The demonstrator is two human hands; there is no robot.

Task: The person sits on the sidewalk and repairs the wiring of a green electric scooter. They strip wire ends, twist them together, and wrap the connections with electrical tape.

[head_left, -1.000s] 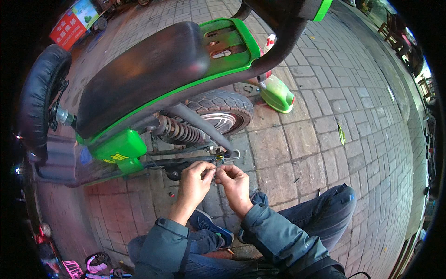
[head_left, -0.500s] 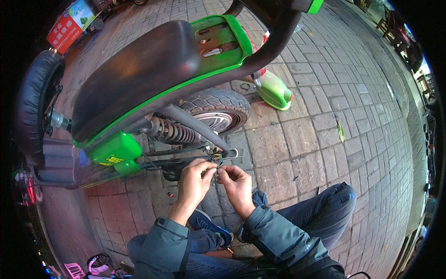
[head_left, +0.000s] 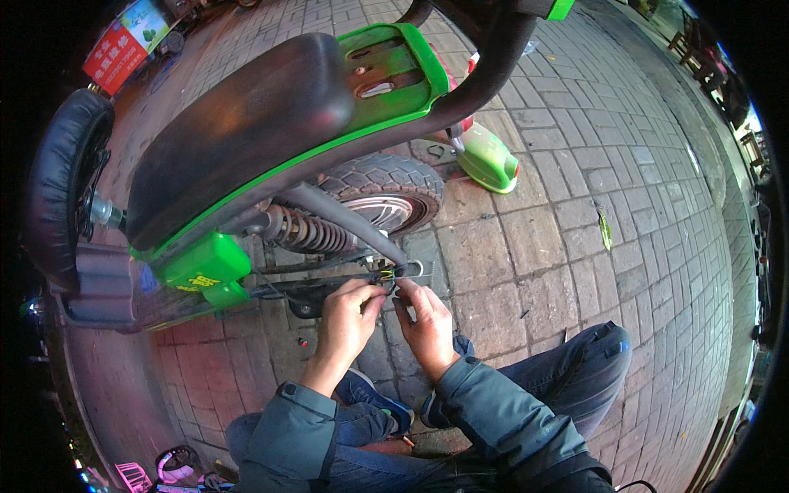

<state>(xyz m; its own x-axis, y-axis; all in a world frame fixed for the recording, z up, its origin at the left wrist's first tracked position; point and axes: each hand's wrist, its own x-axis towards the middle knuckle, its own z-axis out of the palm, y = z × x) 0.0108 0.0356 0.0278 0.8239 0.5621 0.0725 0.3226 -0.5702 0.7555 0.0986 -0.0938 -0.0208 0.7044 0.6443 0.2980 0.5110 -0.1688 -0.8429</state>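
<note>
At left, the scooter seat (head_left: 238, 131) is showing smooth, satiny vinyl, the side cover (head_left: 201, 261) glossy plastic. The rear tyre (head_left: 399, 175) is showing rough, matt rubber, and the near jacket sleeve (head_left: 509, 419), matt cloth.

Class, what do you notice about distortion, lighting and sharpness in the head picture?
Head view: the paving curves toward a black, rounded rim; head view: a soft sheen shows on the dark seat, and a reddish tint on the paving at lower left; head view: the thin wires beside the left hand and right hand are too small to trace.
</note>
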